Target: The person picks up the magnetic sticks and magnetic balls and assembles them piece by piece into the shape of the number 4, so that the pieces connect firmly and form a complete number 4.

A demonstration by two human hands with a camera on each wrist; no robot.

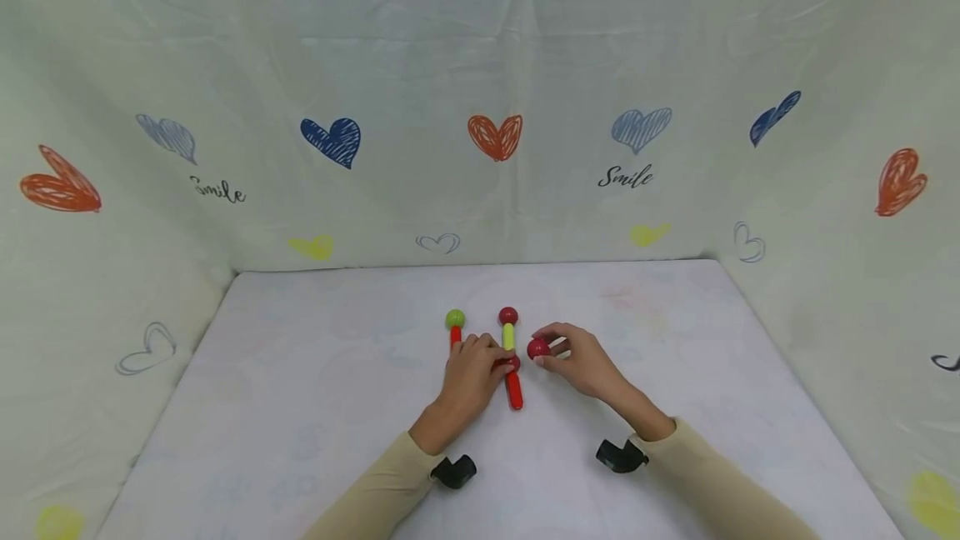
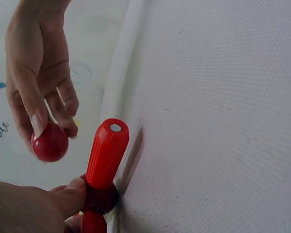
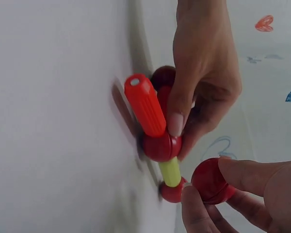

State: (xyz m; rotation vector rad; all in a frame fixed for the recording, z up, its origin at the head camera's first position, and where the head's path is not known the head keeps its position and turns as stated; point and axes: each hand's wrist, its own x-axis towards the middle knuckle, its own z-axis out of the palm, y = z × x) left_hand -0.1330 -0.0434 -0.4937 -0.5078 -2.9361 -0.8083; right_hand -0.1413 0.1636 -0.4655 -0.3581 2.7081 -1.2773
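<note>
My left hand pinches a red ball between thumb and fingers. From that ball a red magnetic rod with a metal end points toward me, and a yellow-green rod runs away to another red ball. Beside this chain, a green ball tops a second red rod, partly covered by my left hand. In the right wrist view, a dark red ball shows behind the left hand. My right hand holds a loose red ball in its fingertips, apart from the chain.
A white tabletop lies under everything. A pale cloth backdrop printed with hearts and "Smile" surrounds it at the back and sides. Black wrist mounts stick out from both sleeves.
</note>
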